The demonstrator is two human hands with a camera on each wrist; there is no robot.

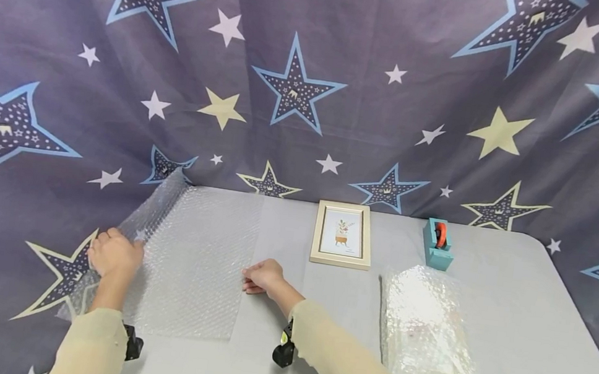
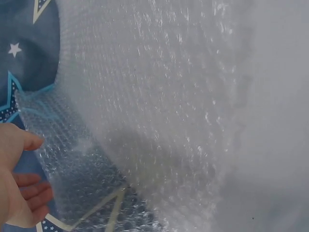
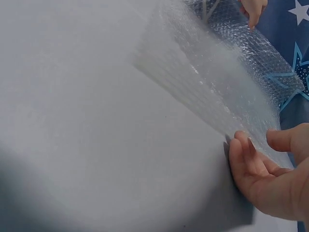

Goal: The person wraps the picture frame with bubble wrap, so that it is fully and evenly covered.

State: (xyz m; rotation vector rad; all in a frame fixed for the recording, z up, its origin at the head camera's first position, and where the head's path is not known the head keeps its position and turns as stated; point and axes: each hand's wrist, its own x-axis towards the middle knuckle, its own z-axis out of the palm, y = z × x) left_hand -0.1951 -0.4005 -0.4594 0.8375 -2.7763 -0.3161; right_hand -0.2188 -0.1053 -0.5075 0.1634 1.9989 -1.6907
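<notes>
A large clear sheet of bubble wrap (image 1: pixel 200 262) lies over the left part of the table, its left portion reaching past the table edge against the star-patterned cloth. My left hand (image 1: pixel 116 253) is at the sheet's left edge. In the left wrist view, the thumb and loosely bent fingers of that left hand (image 2: pixel 21 181) stand apart beside the wrap's edge. My right hand (image 1: pixel 265 276) grips the sheet's right edge. The right wrist view shows the fingers of the right hand (image 3: pixel 270 176) curled at that edge, thumb on the far side.
A picture frame (image 1: pixel 339 260) with a plant print lies at the back of the table (image 1: pixel 519 314). Right of it stands a teal tape dispenser (image 1: pixel 437 254) with a red roll. In front lies a flat bubble-wrapped package (image 1: pixel 427 334). A star-patterned cloth (image 1: pixel 305 144) hangs behind.
</notes>
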